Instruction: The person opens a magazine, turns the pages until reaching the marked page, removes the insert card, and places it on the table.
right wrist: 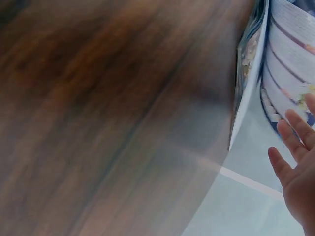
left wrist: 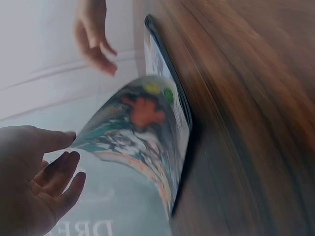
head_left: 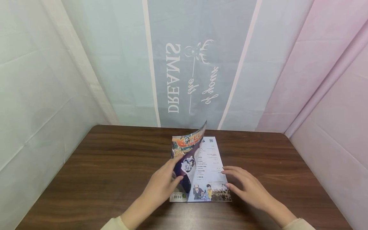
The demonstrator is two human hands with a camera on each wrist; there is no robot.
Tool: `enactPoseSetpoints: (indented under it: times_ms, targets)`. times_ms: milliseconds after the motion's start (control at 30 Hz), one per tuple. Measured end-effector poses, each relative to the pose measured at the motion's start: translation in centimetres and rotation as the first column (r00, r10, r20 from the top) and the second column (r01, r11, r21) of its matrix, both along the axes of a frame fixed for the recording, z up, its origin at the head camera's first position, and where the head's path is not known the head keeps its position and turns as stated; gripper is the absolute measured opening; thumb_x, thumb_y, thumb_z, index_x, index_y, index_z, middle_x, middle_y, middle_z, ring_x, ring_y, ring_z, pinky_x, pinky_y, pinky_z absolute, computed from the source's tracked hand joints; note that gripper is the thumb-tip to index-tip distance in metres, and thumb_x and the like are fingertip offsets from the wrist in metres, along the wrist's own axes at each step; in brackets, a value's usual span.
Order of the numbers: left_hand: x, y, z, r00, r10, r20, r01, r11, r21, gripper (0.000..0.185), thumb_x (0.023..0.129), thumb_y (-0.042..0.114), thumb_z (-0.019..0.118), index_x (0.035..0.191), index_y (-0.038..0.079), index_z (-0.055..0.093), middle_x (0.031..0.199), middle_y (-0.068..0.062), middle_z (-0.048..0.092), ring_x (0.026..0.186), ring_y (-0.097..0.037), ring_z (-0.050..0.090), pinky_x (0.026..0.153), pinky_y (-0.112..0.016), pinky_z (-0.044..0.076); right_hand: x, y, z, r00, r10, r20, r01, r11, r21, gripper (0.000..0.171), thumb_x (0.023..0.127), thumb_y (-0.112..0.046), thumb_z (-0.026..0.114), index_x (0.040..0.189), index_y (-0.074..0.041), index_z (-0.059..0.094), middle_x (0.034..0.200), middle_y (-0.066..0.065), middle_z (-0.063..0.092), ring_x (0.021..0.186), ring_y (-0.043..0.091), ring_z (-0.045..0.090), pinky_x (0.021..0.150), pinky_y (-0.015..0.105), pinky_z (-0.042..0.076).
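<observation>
Brown wood-grain table, with the magazine lying at its middle. We see the left hand pinching the curled cover, presumably to hold it up off the printed page. The right hand, fingers loosely extended, lies at the page's right edge; whether it touches, we cannot tell. The hands are apart. We note wood extending both sides, giving sideways room; beyond the far edge rises a fabric backdrop.
</observation>
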State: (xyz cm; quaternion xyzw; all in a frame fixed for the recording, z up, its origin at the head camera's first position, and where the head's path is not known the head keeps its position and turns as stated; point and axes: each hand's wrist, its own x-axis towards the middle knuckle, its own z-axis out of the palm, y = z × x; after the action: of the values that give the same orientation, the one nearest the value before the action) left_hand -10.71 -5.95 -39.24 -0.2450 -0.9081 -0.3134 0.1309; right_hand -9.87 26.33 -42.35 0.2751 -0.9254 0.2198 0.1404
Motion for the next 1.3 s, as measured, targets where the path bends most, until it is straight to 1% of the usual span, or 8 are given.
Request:
enactPoseSetpoints:
  times_ms: [167, 400, 633, 733, 967, 1167, 1233, 1300]
  targets:
    - [0.5, -2.3, 0.0, 0.997, 0.068, 0.033, -0.069, 0.997, 0.036, 0.076, 0.08, 0.012, 0.083, 0.146, 0.012, 0.044, 0.131, -0.009, 0.061, 0.115, -0.026, 0.062, 0.094, -0.043, 0.053, 0.1, 0.2, -0.6, 0.999, 0.018, 0.047, -0.02, 0.999, 0.049, 0.04, 0.089, -0.021, 0.076, 0.128, -0.018, 0.065, 0.134, 0.001, 0.059, 0.122, 0.024, 0.057, 0.095, 0.052, 0.05]
    - [0.7, -5.7, -0.3, 0.991, 0.136, -0.015, -0.135, 0.989, 0.065, 0.083, 0.073, 0.006, 0.088, 0.144, 0.009, 0.045, 0.128, -0.01, 0.06, 0.115, -0.027, 0.062, 0.094, -0.044, 0.053, 0.1, 0.3, -1.2, 0.988, 0.063, 0.141, -0.074, 0.994, 0.075, 0.041, 0.091, -0.026, 0.073, 0.131, -0.018, 0.063, 0.138, 0.004, 0.057, 0.125, 0.025, 0.055, 0.096, 0.051, 0.05]
    - [0.9, -8.8, -0.7, 0.983, 0.179, -0.032, -0.177, 0.982, 0.069, 0.082, 0.07, 0.003, 0.089, 0.141, 0.006, 0.047, 0.134, -0.014, 0.054, 0.121, -0.036, 0.057, 0.094, -0.052, 0.05, 0.0, 0.7, -1.6, 0.975, 0.09, 0.203, -0.11, 0.99, 0.093, 0.043, 0.09, -0.028, 0.075, 0.13, -0.022, 0.062, 0.141, 0.003, 0.055, 0.127, 0.027, 0.054, 0.096, 0.053, 0.049]
    - [1.1, -9.9, -0.9, 0.979, 0.201, -0.033, -0.199, 0.978, 0.064, 0.082, 0.07, 0.003, 0.089, 0.14, 0.004, 0.047, 0.131, -0.016, 0.054, 0.12, -0.039, 0.057, 0.092, -0.056, 0.05, -0.1, 0.8, -1.7, 0.97, 0.089, 0.226, -0.114, 0.988, 0.1, 0.043, 0.089, -0.028, 0.076, 0.129, -0.023, 0.063, 0.141, 0.003, 0.054, 0.127, 0.028, 0.053, 0.096, 0.053, 0.049]
    - [1.5, -12.3, -1.5, 0.963, 0.268, 0.005, -0.268, 0.963, 0.029, 0.081, 0.071, 0.005, 0.089, 0.14, 0.002, 0.045, 0.125, -0.02, 0.054, 0.113, -0.042, 0.059, 0.086, -0.062, 0.05, -0.2, 0.9, -1.8, 0.964, 0.086, 0.251, -0.115, 0.988, 0.106, 0.044, 0.087, -0.027, 0.078, 0.128, -0.023, 0.064, 0.143, 0.006, 0.053, 0.127, 0.03, 0.052, 0.097, 0.054, 0.048]
    - [1.7, -13.9, -2.5, 0.962, 0.274, -0.021, -0.274, 0.962, 0.001, 0.081, 0.071, 0.006, 0.089, 0.139, 0.001, 0.046, 0.131, -0.022, 0.05, 0.118, -0.045, 0.055, 0.088, -0.064, 0.048, -0.2, 1.0, -1.9, 0.959, 0.084, 0.27, -0.116, 0.988, 0.104, 0.047, 0.086, -0.024, 0.079, 0.13, -0.023, 0.063, 0.145, 0.006, 0.051, 0.128, 0.03, 0.051, 0.097, 0.054, 0.048]
    - [1.8, -14.4, -2.8, 0.962, 0.275, 0.002, -0.275, 0.961, -0.017, 0.08, 0.071, 0.006, 0.089, 0.139, 0.0, 0.046, 0.134, -0.023, 0.047, 0.12, -0.046, 0.052, 0.089, -0.065, 0.047, -0.2, 1.1, -1.9, 0.959, 0.085, 0.271, -0.117, 0.987, 0.106, 0.048, 0.085, -0.023, 0.079, 0.13, -0.023, 0.063, 0.145, 0.005, 0.051, 0.128, 0.031, 0.052, 0.097, 0.054, 0.048]
    - [1.9, -14.9, -2.9, 0.958, 0.283, 0.046, -0.281, 0.959, -0.041, 0.078, 0.074, 0.007, 0.087, 0.139, -0.001, 0.045, 0.136, -0.025, 0.045, 0.121, -0.048, 0.051, 0.09, -0.066, 0.045, -0.2, 1.1, -1.9, 0.958, 0.084, 0.275, -0.117, 0.987, 0.106, 0.048, 0.085, -0.023, 0.079, 0.13, -0.023, 0.063, 0.145, 0.005, 0.051, 0.128, 0.031, 0.052, 0.097, 0.054, 0.047]
